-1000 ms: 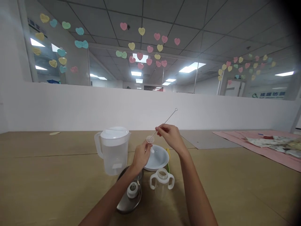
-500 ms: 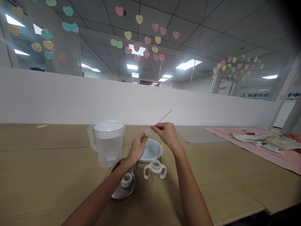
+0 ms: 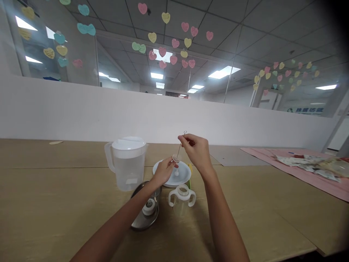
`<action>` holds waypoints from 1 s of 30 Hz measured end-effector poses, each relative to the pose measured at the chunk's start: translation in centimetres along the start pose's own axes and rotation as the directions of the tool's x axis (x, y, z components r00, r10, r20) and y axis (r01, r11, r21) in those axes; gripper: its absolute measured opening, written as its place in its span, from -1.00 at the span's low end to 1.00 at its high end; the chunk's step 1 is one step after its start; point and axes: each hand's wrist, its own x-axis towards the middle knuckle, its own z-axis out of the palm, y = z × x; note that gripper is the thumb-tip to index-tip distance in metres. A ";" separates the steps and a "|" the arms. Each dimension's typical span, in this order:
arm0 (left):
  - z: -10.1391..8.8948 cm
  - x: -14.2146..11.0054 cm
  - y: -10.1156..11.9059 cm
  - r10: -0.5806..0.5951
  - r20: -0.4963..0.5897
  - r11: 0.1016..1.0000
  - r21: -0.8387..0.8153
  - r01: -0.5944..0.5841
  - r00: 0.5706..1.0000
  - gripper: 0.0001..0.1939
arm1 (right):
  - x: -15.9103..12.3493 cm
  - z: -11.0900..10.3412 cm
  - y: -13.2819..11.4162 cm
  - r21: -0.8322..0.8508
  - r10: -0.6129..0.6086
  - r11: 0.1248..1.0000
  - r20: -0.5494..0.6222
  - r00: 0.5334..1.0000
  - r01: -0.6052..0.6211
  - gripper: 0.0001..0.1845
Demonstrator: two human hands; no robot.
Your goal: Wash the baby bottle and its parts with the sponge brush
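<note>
My left hand [image 3: 164,171] pinches the rim of a small translucent bottle nipple [image 3: 176,158], its bulb hanging down over a white bowl [image 3: 159,168]. Between the fingertips of my right hand [image 3: 197,149] is a thin wire brush [image 3: 179,150] with a small loop at its top. The brush's lower end goes into the nipple's opening, so its bristles are hidden. Nearer to me stands a clear baby bottle [image 3: 182,203], uncapped, with two white handles. A metal tray [image 3: 143,222] under my left forearm carries a white ring-shaped cap [image 3: 149,206].
Left of the bowl stands a lidded plastic pitcher [image 3: 128,167] of clear liquid. Something yellow and green [image 3: 190,174] shows behind the bowl's right edge. A pink cloth [image 3: 268,160] with packets [image 3: 305,163] lies far right. A low white wall [image 3: 81,112] borders the table [image 3: 68,203].
The wire brush has swung from a slant to nearly upright. My right hand has risen slightly, and the nipple is now tipped with its bulb downward. The view has shifted a little.
</note>
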 end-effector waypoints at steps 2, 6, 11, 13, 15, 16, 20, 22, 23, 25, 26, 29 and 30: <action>-0.1 -0.1 0.4 -0.035 0.022 0.999 0.027 0.035 0.999 -0.67 | 0.0 0.0 0.1 -0.016 -0.013 1.000 -0.002 1.000 0.013 -0.64; -0.4 -0.2 0.7 -0.066 0.060 0.997 0.050 0.063 0.996 -0.62 | 0.0 0.4 0.5 -0.052 -0.015 0.999 0.022 1.000 0.016 -0.63; -0.5 -0.1 1.1 -0.031 0.071 0.999 0.029 0.029 0.997 -0.67 | 0.1 0.7 0.5 -0.090 -0.006 0.996 0.051 0.999 0.010 -0.64; -0.5 -0.1 1.3 -0.038 0.068 0.999 0.017 0.037 0.997 -0.70 | 0.1 0.7 0.6 -0.105 -0.002 0.994 0.066 0.998 0.009 -0.64; -0.5 -0.1 1.5 -0.048 0.066 0.999 0.003 0.048 0.997 -0.71 | 0.1 0.9 0.7 -0.120 0.005 0.993 0.078 0.997 0.005 -0.63; -0.5 -0.1 1.5 -0.053 0.065 0.999 -0.004 0.053 0.996 -0.72 | 0.2 1.0 0.9 -0.130 0.011 0.992 0.082 0.997 0.000 -0.63; -0.5 0.0 1.2 -0.056 0.065 0.997 -0.052 0.059 0.996 -0.72 | 0.2 1.4 1.5 -0.183 0.039 0.983 0.121 0.992 -0.016 -0.59; -0.4 0.1 0.9 -0.057 0.063 0.995 -0.082 0.062 0.996 -0.72 | 0.2 1.6 1.8 -0.194 0.041 0.981 0.167 0.985 -0.008 -0.58; -0.4 0.1 0.8 -0.056 0.062 0.994 -0.096 0.061 0.997 -0.71 | 0.2 1.6 2.0 -0.195 0.040 0.981 0.194 0.980 -0.001 -0.58; -0.4 0.2 0.5 -0.052 0.055 0.991 -0.122 0.059 0.997 -0.71 | 0.2 1.8 2.3 -0.193 0.043 0.981 0.242 0.969 0.004 -0.59; -0.4 0.2 0.4 -0.048 0.048 0.989 -0.140 0.054 0.998 -0.70 | 0.2 1.8 2.4 -0.193 0.048 0.981 0.265 0.963 0.004 -0.60; -0.6 0.3 0.2 -0.035 0.028 0.979 -0.199 0.040 0.999 -0.70 | 0.1 2.0 2.9 -0.201 0.062 0.980 0.317 0.947 0.003 -0.60; -0.7 0.4 0.2 -0.036 0.030 0.976 -0.214 0.042 0.999 -0.69 | 0.1 2.0 3.0 -0.207 0.067 0.978 0.326 0.943 0.002 -0.61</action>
